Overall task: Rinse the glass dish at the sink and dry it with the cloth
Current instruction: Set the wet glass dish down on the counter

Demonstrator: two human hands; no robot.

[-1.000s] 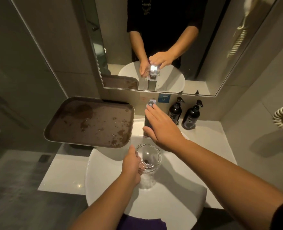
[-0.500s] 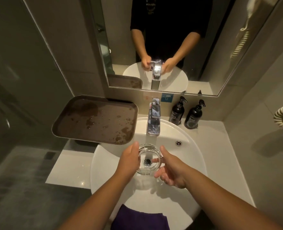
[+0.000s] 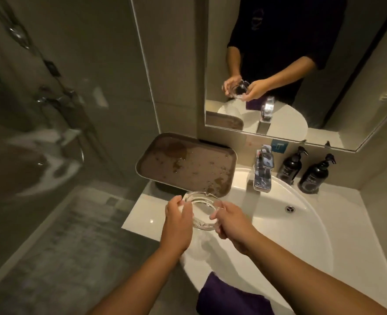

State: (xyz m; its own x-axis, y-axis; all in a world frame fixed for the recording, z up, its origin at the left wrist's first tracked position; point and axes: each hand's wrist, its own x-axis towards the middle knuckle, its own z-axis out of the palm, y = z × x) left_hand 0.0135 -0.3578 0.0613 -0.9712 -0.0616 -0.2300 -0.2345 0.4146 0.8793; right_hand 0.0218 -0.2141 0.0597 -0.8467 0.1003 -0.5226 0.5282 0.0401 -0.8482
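The glass dish is round, clear and thick-walled, with small notches in its rim. It sits upright, mouth facing up, held over the left edge of the white, glossy oval sink, just in front of the tray's near corner. The left hand curls round its left side, fingers on the rim; the right hand pinches the right side of the rim. Being round, the dish shows no long axis. The brown rectangular tray, with rounded corners and wet blotches, lies on the tabletop left of the sink. A square chrome tap stands behind the basin, with two dark pump bottles to its right. A soft purple cloth drapes over the sink's near rim.
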